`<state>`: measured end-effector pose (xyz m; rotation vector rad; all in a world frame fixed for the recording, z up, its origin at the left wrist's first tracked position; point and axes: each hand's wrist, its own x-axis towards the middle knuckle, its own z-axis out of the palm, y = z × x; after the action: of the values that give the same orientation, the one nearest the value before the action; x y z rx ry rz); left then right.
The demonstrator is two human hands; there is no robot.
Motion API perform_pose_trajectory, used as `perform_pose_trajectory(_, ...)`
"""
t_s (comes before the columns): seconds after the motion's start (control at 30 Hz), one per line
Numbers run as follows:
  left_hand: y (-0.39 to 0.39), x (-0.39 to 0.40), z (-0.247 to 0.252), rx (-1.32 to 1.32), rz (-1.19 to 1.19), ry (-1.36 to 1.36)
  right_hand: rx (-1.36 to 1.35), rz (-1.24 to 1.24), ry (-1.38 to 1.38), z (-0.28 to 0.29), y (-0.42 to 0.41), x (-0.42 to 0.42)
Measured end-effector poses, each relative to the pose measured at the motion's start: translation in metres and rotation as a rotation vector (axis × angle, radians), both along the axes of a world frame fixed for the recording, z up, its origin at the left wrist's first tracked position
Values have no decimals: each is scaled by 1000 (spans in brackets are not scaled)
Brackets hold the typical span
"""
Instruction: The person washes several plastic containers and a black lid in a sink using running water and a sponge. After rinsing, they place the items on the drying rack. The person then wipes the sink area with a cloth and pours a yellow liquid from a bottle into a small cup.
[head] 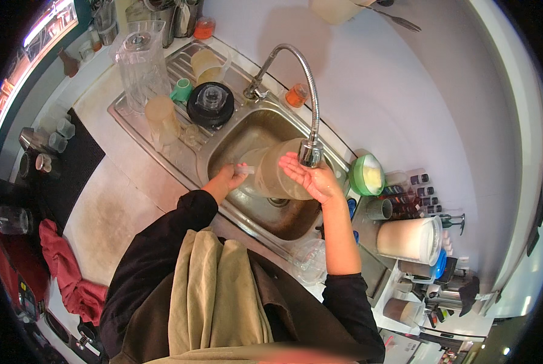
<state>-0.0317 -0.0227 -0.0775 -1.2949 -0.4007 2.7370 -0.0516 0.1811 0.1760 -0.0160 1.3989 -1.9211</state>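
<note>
My left hand (pixel 231 175) grips the handle of a large translucent plastic pitcher (pixel 271 168), which lies tilted inside the stainless steel sink (pixel 235 143). Palm up and wet, my right hand (pixel 314 177) is open beneath the chrome faucet head (pixel 311 152), over the pitcher's right part. The faucet's flexible metal neck (pixel 308 77) arches from the back edge of the sink. Below the pitcher, the sink drain (pixel 278 202) is partly visible. Whether water is running cannot be told.
On the drainboard (pixel 132 123) stand a clear blender jar (pixel 141 68), a black lid (pixel 210 105), a green cup (pixel 181 89) and plastic jugs. Right of the sink are a green bowl with a sponge (pixel 367 174), bottles (pixel 419 191) and a white-filled tub (pixel 408 240). A clear container (pixel 310 261) sits near my right forearm.
</note>
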Motion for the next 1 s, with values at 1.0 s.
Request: perform_pose_trajectory(1.0, 7, 14, 121, -552, 17, 316, 269, -629, -260, -101, 67, 71)
